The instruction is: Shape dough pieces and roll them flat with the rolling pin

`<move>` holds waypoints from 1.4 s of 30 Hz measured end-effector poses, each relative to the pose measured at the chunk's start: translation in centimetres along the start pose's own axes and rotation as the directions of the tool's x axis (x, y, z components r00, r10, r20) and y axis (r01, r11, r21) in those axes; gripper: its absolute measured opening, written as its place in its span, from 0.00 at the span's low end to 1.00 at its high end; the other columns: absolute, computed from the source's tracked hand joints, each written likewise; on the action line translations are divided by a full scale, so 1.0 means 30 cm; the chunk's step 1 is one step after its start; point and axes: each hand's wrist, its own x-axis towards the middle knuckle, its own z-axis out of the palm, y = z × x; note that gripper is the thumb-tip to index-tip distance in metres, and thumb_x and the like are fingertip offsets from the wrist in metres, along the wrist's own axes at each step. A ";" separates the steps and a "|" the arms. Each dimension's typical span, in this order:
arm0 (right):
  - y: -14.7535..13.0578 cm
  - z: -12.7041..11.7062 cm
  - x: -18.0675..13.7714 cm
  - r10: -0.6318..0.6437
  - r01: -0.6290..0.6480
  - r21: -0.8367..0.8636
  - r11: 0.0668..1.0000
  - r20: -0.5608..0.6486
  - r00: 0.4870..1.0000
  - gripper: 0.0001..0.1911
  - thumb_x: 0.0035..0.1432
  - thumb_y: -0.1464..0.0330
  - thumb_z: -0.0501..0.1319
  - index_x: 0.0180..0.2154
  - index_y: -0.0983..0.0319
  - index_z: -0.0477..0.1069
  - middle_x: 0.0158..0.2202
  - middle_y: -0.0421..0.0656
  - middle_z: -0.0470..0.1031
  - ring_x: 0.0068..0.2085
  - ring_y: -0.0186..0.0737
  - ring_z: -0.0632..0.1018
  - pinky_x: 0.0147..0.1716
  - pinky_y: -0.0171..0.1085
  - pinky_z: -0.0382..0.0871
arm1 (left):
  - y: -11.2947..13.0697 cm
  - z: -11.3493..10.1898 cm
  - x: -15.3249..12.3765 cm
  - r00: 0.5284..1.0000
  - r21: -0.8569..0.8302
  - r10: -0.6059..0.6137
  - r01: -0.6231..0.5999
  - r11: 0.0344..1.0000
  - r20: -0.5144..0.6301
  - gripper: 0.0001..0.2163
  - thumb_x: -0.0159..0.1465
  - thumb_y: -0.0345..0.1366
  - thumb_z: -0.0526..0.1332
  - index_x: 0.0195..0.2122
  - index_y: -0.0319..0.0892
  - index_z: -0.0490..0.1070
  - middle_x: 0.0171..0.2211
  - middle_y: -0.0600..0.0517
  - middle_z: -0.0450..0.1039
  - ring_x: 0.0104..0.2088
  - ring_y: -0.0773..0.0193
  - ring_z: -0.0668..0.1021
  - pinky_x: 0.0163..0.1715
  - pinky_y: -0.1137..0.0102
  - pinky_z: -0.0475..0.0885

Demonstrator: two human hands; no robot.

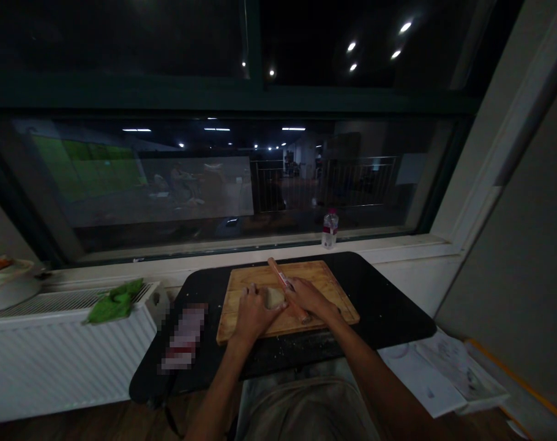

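No lettering is legible: the pink label (330,231) on a clear bottle (328,242) at the windowsill (388,247) is too small to read, a pale mark (283,279) on the rolling pin (275,268) blurs, papers (418,380) show faint marks, and pixelation masks an object (185,339) on the black table (388,306).

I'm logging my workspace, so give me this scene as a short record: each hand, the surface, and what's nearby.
Left hand: touching pale, dough-like piece
Right hand: holding rolling pin
Surface: wooden board on black table
Bottle: upright on windowsill
Green cloth: on radiator
Left of board: pixelated item, unidentifiable
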 end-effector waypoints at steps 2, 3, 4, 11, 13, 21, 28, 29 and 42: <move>0.012 0.003 -0.003 0.004 -0.003 0.017 1.000 -0.017 1.000 0.17 0.76 0.66 0.56 0.57 0.62 0.80 0.54 0.53 0.86 0.55 0.51 0.84 0.52 0.37 0.71 | -0.004 -0.024 -0.006 0.997 -0.052 0.045 -0.042 0.998 0.059 0.32 0.64 0.65 0.68 0.54 0.40 0.80 0.58 0.34 0.75 0.60 0.37 0.75 0.63 0.49 0.72; 0.017 0.005 -0.004 0.001 -0.001 0.020 1.000 -0.020 1.000 0.18 0.77 0.65 0.56 0.58 0.62 0.80 0.55 0.53 0.86 0.56 0.51 0.84 0.53 0.37 0.71 | -0.014 -0.039 -0.007 0.990 -0.105 0.103 -0.093 0.990 0.093 0.31 0.65 0.63 0.69 0.56 0.40 0.80 0.60 0.34 0.74 0.61 0.39 0.75 0.65 0.50 0.72; 0.021 0.008 -0.004 -0.002 0.002 0.020 1.000 -0.021 1.000 0.19 0.77 0.64 0.56 0.58 0.62 0.80 0.55 0.53 0.86 0.56 0.51 0.84 0.54 0.37 0.71 | -0.027 -0.054 -0.008 0.975 -0.163 0.179 -0.157 0.974 0.130 0.29 0.66 0.59 0.69 0.57 0.42 0.80 0.63 0.36 0.74 0.63 0.42 0.75 0.67 0.52 0.71; 0.031 0.017 0.016 -0.066 0.066 -0.006 0.998 -0.010 0.998 0.19 0.77 0.65 0.55 0.58 0.62 0.81 0.57 0.54 0.85 0.57 0.54 0.84 0.57 0.39 0.71 | -0.108 -0.073 0.016 0.956 -0.308 0.213 -0.144 0.940 0.203 0.23 0.66 0.42 0.71 0.62 0.46 0.81 0.68 0.43 0.76 0.68 0.46 0.75 0.74 0.53 0.65; 0.026 0.016 0.019 -0.076 0.076 -0.024 0.997 -0.001 0.997 0.19 0.78 0.65 0.55 0.58 0.63 0.81 0.57 0.55 0.85 0.58 0.53 0.84 0.57 0.38 0.71 | -0.108 -0.060 0.023 0.957 -0.308 0.215 -0.148 0.940 0.195 0.23 0.65 0.42 0.72 0.61 0.47 0.83 0.67 0.44 0.77 0.68 0.46 0.76 0.74 0.53 0.66; 0.013 -0.014 0.012 -0.027 0.027 -0.038 0.999 0.014 1.000 0.19 0.76 0.65 0.56 0.58 0.62 0.80 0.57 0.54 0.85 0.57 0.53 0.84 0.55 0.39 0.72 | -0.076 -0.059 0.018 0.971 -0.190 0.185 -0.155 0.969 0.151 0.20 0.65 0.45 0.74 0.58 0.48 0.83 0.64 0.44 0.79 0.65 0.44 0.77 0.69 0.54 0.69; 0.041 -0.005 0.006 0.015 -0.016 -0.058 0.998 -0.021 1.000 0.20 0.77 0.65 0.55 0.61 0.64 0.78 0.57 0.55 0.85 0.57 0.52 0.84 0.55 0.39 0.71 | 0.007 -0.022 -0.004 0.988 0.024 0.125 -0.127 0.992 0.093 0.26 0.68 0.58 0.68 0.59 0.46 0.81 0.62 0.35 0.74 0.64 0.34 0.74 0.65 0.45 0.67; 0.044 -0.003 0.004 0.010 -0.011 -0.052 0.999 -0.019 1.000 0.20 0.77 0.64 0.55 0.61 0.64 0.78 0.57 0.55 0.85 0.57 0.52 0.84 0.54 0.39 0.71 | 0.001 -0.023 -0.005 0.984 0.010 0.146 -0.148 0.989 0.104 0.28 0.69 0.59 0.67 0.63 0.47 0.79 0.64 0.35 0.72 0.65 0.34 0.72 0.66 0.44 0.67; 0.029 0.013 0.015 -0.025 0.022 -0.087 0.996 -0.038 0.999 0.18 0.77 0.65 0.56 0.57 0.63 0.80 0.55 0.55 0.86 0.56 0.52 0.84 0.55 0.38 0.70 | -0.092 -0.023 0.040 0.938 -0.304 0.287 -0.221 0.927 0.193 0.24 0.71 0.48 0.67 0.65 0.48 0.80 0.68 0.45 0.76 0.69 0.45 0.72 0.74 0.49 0.65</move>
